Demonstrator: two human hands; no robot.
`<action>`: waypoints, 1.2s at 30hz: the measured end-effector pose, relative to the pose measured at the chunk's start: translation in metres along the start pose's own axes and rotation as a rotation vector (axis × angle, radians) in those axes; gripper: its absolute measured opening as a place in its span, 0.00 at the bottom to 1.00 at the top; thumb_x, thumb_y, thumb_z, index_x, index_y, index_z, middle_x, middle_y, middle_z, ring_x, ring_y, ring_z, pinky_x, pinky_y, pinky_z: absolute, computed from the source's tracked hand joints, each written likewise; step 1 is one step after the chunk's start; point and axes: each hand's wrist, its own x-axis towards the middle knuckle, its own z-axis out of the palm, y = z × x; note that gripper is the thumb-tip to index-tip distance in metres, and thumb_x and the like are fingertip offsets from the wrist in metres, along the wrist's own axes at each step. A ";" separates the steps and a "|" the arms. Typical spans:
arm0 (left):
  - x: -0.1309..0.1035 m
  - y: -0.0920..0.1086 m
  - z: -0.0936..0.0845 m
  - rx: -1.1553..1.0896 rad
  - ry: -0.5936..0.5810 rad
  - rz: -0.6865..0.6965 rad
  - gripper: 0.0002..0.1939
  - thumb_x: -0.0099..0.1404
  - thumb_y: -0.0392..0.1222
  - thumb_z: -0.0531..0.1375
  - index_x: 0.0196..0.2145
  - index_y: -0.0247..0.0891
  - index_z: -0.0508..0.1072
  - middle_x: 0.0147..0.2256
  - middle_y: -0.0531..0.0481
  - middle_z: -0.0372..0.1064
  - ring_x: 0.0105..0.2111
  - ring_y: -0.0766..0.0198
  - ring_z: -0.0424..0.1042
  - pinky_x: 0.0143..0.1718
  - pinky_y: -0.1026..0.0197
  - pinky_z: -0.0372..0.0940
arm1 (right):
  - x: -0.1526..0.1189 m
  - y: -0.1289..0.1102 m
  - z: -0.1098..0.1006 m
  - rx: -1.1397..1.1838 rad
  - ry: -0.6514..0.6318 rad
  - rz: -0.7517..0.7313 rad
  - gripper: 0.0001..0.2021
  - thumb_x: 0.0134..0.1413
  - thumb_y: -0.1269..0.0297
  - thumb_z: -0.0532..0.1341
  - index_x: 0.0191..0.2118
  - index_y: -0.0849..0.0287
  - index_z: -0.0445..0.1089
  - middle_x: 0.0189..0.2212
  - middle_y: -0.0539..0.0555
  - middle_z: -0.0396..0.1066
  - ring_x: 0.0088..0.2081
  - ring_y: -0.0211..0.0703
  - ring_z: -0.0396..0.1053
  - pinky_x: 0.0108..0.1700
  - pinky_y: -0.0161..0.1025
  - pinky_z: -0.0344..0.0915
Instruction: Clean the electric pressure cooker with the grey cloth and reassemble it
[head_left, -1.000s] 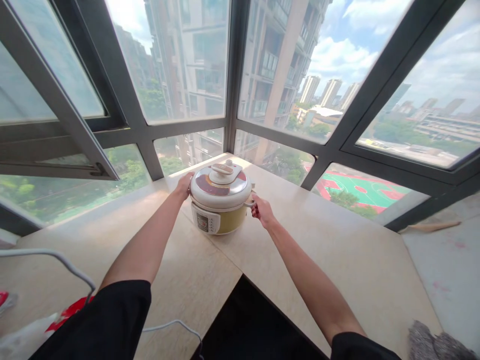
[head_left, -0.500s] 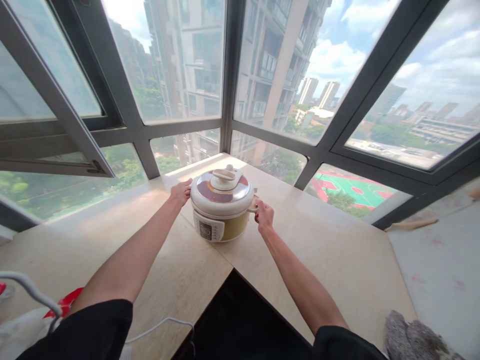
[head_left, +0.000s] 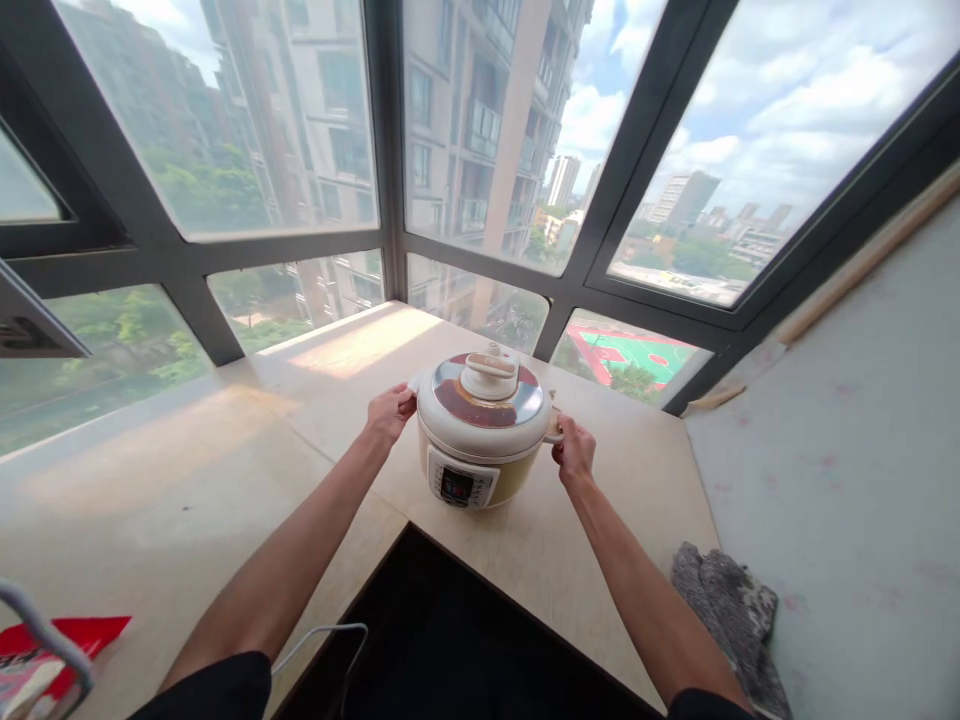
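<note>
A white and olive electric pressure cooker [head_left: 484, 435] with its lid on is upright at the windowsill's corner, its control panel facing me. On its left side, my left hand [head_left: 392, 411] has its fingers closed around the handle. My right hand [head_left: 574, 449] grips the opposite handle, fingers wrapped under it. Whether the cooker's base touches the sill or hangs just above it, I cannot tell.
The pale stone windowsill [head_left: 247, 500] spreads beneath, edged by a dark recess [head_left: 450, 630] in front. A grey cloth [head_left: 727, 610] lies at the right by the wall. A red packet [head_left: 67, 650] and a white cable [head_left: 322, 630] are at lower left. Framed windows [head_left: 480, 120] stand behind.
The cooker has shifted right across the sill and closer to me, with both hands holding its handles. It has turned slightly, and my view has swung to the right.
</note>
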 end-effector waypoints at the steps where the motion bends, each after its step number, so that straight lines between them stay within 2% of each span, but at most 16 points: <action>1: -0.005 -0.010 0.008 0.004 -0.016 -0.016 0.12 0.50 0.22 0.66 0.32 0.31 0.74 0.17 0.57 0.62 0.15 0.73 0.61 0.23 0.66 0.66 | 0.002 -0.004 -0.015 0.004 0.026 -0.006 0.23 0.40 0.48 0.69 0.20 0.54 0.55 0.11 0.40 0.48 0.13 0.28 0.43 0.14 0.32 0.38; 5: -0.025 -0.049 0.039 0.027 -0.065 -0.087 0.12 0.51 0.24 0.67 0.34 0.30 0.75 0.23 0.50 0.71 0.22 0.68 0.71 0.32 0.61 0.72 | 0.007 -0.016 -0.071 0.018 0.127 -0.027 0.22 0.39 0.50 0.69 0.20 0.54 0.54 0.12 0.40 0.48 0.13 0.28 0.43 0.14 0.31 0.39; 9: -0.049 -0.081 0.065 0.020 -0.098 -0.132 0.11 0.50 0.25 0.67 0.33 0.30 0.76 0.26 0.46 0.76 0.26 0.64 0.75 0.38 0.58 0.73 | 0.007 -0.024 -0.120 0.027 0.212 -0.045 0.23 0.37 0.51 0.69 0.20 0.54 0.53 0.12 0.39 0.47 0.14 0.27 0.43 0.14 0.31 0.39; 13: -0.074 -0.106 0.080 -0.008 -0.182 -0.131 0.13 0.47 0.30 0.71 0.34 0.29 0.79 0.30 0.44 0.79 0.31 0.63 0.78 0.42 0.60 0.73 | 0.004 -0.032 -0.156 0.016 0.287 -0.061 0.22 0.37 0.50 0.68 0.21 0.54 0.53 0.13 0.40 0.48 0.14 0.28 0.44 0.14 0.31 0.41; 16: -0.086 -0.115 0.084 -0.011 -0.214 -0.137 0.17 0.44 0.34 0.73 0.34 0.29 0.80 0.32 0.43 0.80 0.33 0.61 0.79 0.43 0.59 0.73 | 0.001 -0.037 -0.172 -0.019 0.290 -0.070 0.23 0.39 0.48 0.68 0.21 0.54 0.54 0.14 0.40 0.48 0.14 0.28 0.44 0.14 0.31 0.41; 22: -0.091 -0.113 0.090 0.058 -0.146 -0.124 0.13 0.47 0.38 0.72 0.32 0.32 0.78 0.32 0.45 0.80 0.31 0.62 0.78 0.42 0.58 0.73 | -0.003 -0.037 -0.180 -0.097 0.203 -0.090 0.25 0.43 0.42 0.67 0.22 0.54 0.55 0.13 0.40 0.49 0.13 0.28 0.45 0.14 0.30 0.41; 25: -0.088 -0.109 0.093 0.215 -0.124 -0.069 0.18 0.48 0.44 0.72 0.34 0.32 0.77 0.31 0.45 0.78 0.31 0.62 0.77 0.41 0.58 0.73 | -0.004 -0.035 -0.179 -0.163 0.175 -0.142 0.26 0.47 0.37 0.64 0.22 0.55 0.57 0.13 0.42 0.52 0.13 0.30 0.48 0.14 0.30 0.44; 29: -0.081 -0.109 0.100 0.496 -0.145 0.043 0.26 0.48 0.52 0.71 0.40 0.32 0.74 0.29 0.48 0.75 0.29 0.63 0.74 0.31 0.61 0.69 | -0.004 -0.032 -0.177 -0.247 0.160 -0.208 0.27 0.52 0.34 0.60 0.23 0.56 0.59 0.14 0.43 0.55 0.13 0.31 0.52 0.13 0.31 0.48; 32: -0.074 -0.114 0.110 0.640 -0.178 0.102 0.27 0.51 0.55 0.66 0.44 0.34 0.72 0.27 0.51 0.71 0.25 0.64 0.69 0.25 0.63 0.63 | -0.004 -0.031 -0.175 -0.252 0.172 -0.212 0.27 0.52 0.34 0.59 0.24 0.55 0.59 0.15 0.43 0.56 0.13 0.32 0.53 0.12 0.31 0.50; 34: -0.071 -0.119 0.114 0.695 -0.195 0.117 0.23 0.55 0.56 0.63 0.40 0.35 0.71 0.24 0.54 0.67 0.22 0.65 0.64 0.22 0.63 0.58 | -0.004 -0.031 -0.173 -0.234 0.175 -0.211 0.27 0.51 0.34 0.60 0.24 0.55 0.59 0.15 0.43 0.56 0.13 0.32 0.54 0.12 0.31 0.51; 36: -0.069 -0.126 0.116 0.720 -0.229 0.140 0.18 0.59 0.57 0.59 0.32 0.38 0.69 0.21 0.57 0.60 0.21 0.67 0.58 0.21 0.63 0.54 | -0.002 -0.029 -0.171 -0.194 0.195 -0.209 0.26 0.49 0.35 0.61 0.24 0.55 0.58 0.16 0.43 0.56 0.14 0.32 0.54 0.12 0.31 0.51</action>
